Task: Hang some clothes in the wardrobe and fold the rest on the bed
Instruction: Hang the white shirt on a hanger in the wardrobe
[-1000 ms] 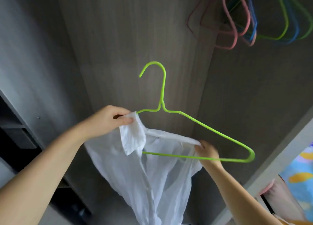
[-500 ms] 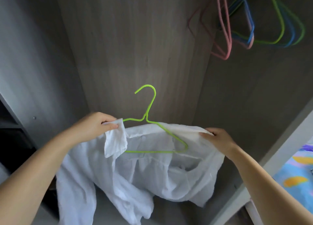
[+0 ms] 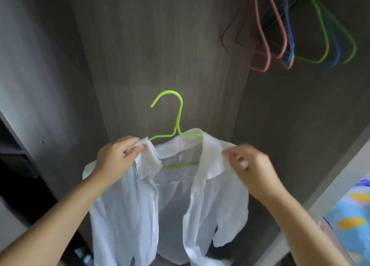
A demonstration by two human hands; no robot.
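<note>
From the head camera, my left hand [image 3: 116,157] has its fingers curled round the left collar edge of the white shirt [image 3: 128,205], thumb and fingers pinching the cloth just where the green hanger [image 3: 176,125] disappears into the fabric. My right hand [image 3: 250,165] is blurred, but I can see its fingers bent and nipping the right collar and shoulder of the shirt between fingertips and thumb. Neither hand is spread flat; both grip cloth.

The shirt is draped over the hanger, which I hold up in front of me inside the wardrobe [image 3: 160,45]. The hanger's hook stands upright above the collar, free in the air and catching on nothing. Its lower bar shows green through the open neck between the two collar flaps. The shirt's front hangs open, its two halves falling down between my forearms, and the lower hem runs out of sight at the bottom.

Behind the hook is the grey wood-grain back panel of the wardrobe. Up at the top right hangs a bunch of empty hangers [image 3: 280,35] in pink, blue and green, well apart from my hands. At the far right edge, beyond the wardrobe's side frame, a bit of patterned blue bedding [image 3: 352,215] shows.
</note>
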